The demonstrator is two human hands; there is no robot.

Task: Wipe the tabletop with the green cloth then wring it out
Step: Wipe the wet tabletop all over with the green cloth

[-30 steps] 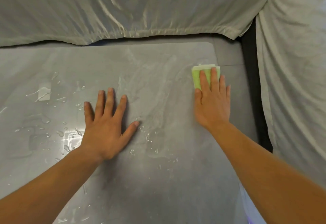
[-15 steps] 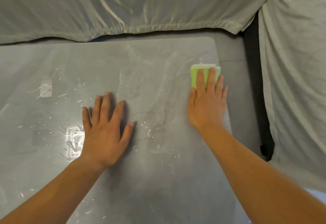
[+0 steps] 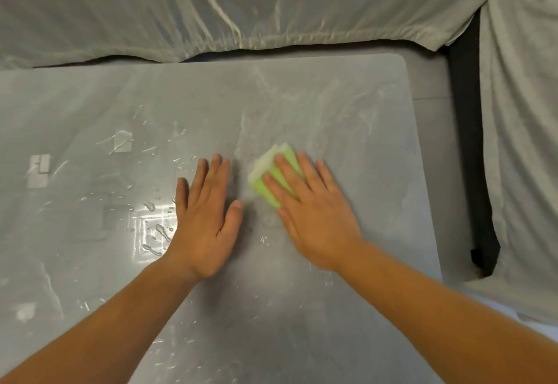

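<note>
Your right hand (image 3: 314, 211) presses the green cloth (image 3: 276, 178) flat-fingered for wiping; your left hand (image 3: 205, 223), fingers flat, braces on the tabletop (image 3: 347, 130).

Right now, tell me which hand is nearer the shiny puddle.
Left. The left hand lies flat just right of the puddle; the right hand presses the cloth farther right.

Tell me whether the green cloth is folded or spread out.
Folded. The green cloth is a compact pad under the flat right hand, with stacked layer edges showing along the pad's far-left side.
</note>
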